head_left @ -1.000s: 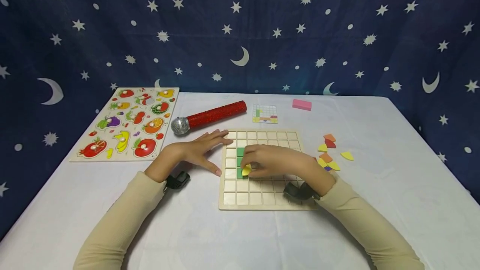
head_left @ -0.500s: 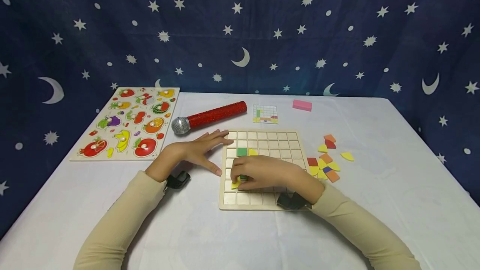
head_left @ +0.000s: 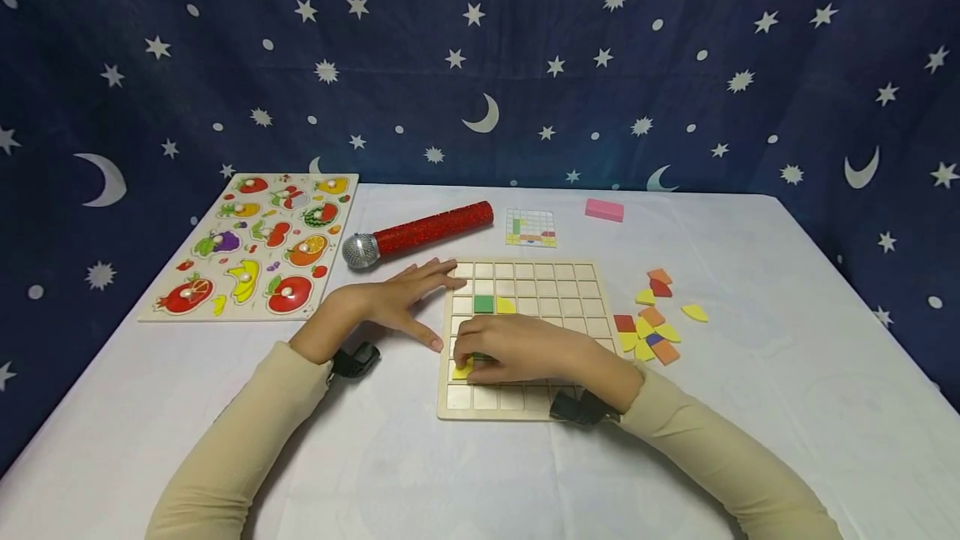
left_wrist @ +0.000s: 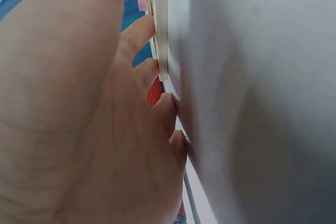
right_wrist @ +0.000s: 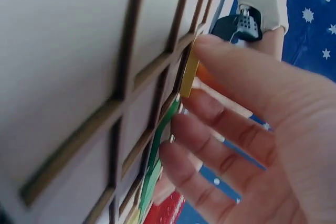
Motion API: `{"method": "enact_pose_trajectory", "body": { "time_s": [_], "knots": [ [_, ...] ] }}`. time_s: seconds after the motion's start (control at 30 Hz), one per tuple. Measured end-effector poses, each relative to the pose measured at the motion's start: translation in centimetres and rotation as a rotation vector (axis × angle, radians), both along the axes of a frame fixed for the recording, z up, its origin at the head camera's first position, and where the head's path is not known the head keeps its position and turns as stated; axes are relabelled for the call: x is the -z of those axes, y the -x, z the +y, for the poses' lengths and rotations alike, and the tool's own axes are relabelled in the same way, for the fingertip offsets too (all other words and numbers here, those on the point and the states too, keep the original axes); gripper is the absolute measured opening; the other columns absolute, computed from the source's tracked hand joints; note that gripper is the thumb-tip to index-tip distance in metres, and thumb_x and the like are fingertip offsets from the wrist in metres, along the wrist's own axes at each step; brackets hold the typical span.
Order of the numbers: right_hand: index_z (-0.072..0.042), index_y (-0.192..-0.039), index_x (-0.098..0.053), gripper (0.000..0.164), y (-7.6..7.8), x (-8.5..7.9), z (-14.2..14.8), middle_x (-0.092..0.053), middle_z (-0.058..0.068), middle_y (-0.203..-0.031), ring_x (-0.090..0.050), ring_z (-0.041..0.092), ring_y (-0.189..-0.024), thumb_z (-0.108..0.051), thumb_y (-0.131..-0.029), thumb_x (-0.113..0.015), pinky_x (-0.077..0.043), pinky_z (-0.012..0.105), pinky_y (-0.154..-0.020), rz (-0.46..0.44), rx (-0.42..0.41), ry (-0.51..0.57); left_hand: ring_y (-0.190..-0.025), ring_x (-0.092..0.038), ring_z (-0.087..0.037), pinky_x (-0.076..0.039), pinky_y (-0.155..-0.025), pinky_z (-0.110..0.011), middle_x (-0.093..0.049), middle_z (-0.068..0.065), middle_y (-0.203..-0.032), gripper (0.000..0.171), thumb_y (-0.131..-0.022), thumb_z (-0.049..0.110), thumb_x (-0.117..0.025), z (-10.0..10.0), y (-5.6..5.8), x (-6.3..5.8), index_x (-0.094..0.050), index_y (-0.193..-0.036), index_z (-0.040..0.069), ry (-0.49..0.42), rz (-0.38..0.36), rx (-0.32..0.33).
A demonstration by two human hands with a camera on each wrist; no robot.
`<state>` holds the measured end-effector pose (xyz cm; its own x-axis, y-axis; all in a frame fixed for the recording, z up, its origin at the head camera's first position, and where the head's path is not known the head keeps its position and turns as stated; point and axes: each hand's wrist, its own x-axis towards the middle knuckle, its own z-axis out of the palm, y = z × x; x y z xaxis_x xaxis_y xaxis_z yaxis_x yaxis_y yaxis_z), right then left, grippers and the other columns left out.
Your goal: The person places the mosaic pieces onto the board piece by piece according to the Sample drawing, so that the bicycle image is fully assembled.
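Observation:
My right hand (head_left: 525,348) pinches a yellow curved tile (head_left: 462,371) between thumb and fingers, low in the left column of the wooden grid board (head_left: 566,307). In the right wrist view the yellow tile stands edge-on at the thumb tip, close to the grid ribs. A green square tile (head_left: 483,304) and another yellow tile (head_left: 506,305) lie in board cells above that hand. More green tiles (right_wrist: 157,140) are partly hidden by its fingers. With fingers spread, my left hand (head_left: 390,302) rests at the board's left edge, fingertips on the frame and thumb beside it.
Loose red, orange, yellow and blue tiles (head_left: 652,317) are scattered right of the board. Behind it lie a small printed pattern card (head_left: 531,227), a pink block (head_left: 603,210) and a red microphone (head_left: 435,227). A fruit puzzle board (head_left: 262,252) occupies the left.
My right hand has carried the yellow tile from over the green column leftward and nearer to me, down to the left column. My left hand has stayed in place.

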<state>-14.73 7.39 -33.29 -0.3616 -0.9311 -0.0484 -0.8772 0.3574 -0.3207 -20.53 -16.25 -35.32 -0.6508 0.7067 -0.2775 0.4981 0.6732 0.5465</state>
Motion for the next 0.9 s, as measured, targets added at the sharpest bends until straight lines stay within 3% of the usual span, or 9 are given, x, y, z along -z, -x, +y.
{"method": "enact_pose_trajectory", "body": {
  "time_s": [0.3, 0.63, 0.9],
  "knots": [
    [-0.015, -0.109, -0.069, 0.018, -0.1, 0.1, -0.4, -0.061, -0.004, -0.1, -0.055, 0.008, -0.086, -0.021, -0.092, -0.069, -0.048, 0.017, -0.079, -0.037, 0.001, -0.032, -0.15, 0.004, -0.032, 0.002, -0.12, -0.053, -0.004, -0.007, -0.164, 0.094, -0.077, 0.047, -0.079, 0.0, 0.0, 0.0, -0.03, -0.153, 0.02, -0.002, 0.005, 0.01],
    [-0.012, -0.114, -0.068, 0.021, 0.1, 0.2, 0.3, -0.06, -0.002, -0.104, -0.052, 0.009, -0.093, -0.017, -0.093, -0.067, -0.047, 0.017, -0.086, -0.1, -0.024, -0.01, -0.15, 0.005, -0.032, 0.003, -0.12, -0.053, -0.004, -0.008, -0.164, 0.093, -0.078, 0.046, -0.08, 0.0, -0.1, 0.0, -0.031, -0.152, 0.019, -0.007, 0.0, 0.007],
    [-0.013, -0.114, -0.068, 0.021, 0.1, -0.6, 1.7, -0.061, -0.001, -0.109, -0.053, 0.011, -0.1, -0.019, -0.094, -0.067, -0.048, 0.023, -0.092, -0.123, 0.026, -0.017, -0.15, 0.004, -0.032, 0.001, -0.12, -0.054, -0.004, -0.006, -0.164, 0.094, -0.076, 0.048, -0.08, 0.0, -0.1, -0.2, -0.031, -0.152, 0.021, 0.004, -0.01, -0.015]
  ]
}}
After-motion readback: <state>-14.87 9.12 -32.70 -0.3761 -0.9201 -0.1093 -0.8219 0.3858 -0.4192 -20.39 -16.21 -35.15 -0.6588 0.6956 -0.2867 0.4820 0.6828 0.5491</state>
